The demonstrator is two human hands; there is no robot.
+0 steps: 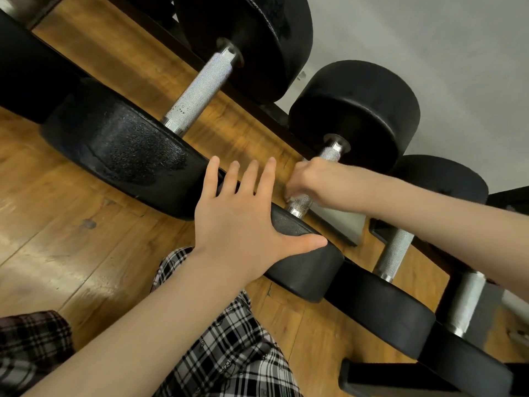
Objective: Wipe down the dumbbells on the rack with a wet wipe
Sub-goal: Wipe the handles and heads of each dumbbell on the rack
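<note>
Black round-headed dumbbells lie side by side on a low rack. My left hand [243,224] rests flat, fingers spread, on the near head [309,270] of the middle dumbbell. My right hand [312,179] reaches in from the right and curls round that dumbbell's knurled steel handle [300,203], just in front of its far head [355,110]. I cannot make out a wet wipe; the right fingers hide whatever lies under them. The larger dumbbell to the left has a wet sheen on its near head [123,150].
Two more dumbbells with steel handles [395,253] lie to the right. Black rack rails [257,107] run diagonally under the heads. Wooden floor [57,210] lies below, a grey wall behind. My plaid trousers [237,353] fill the bottom.
</note>
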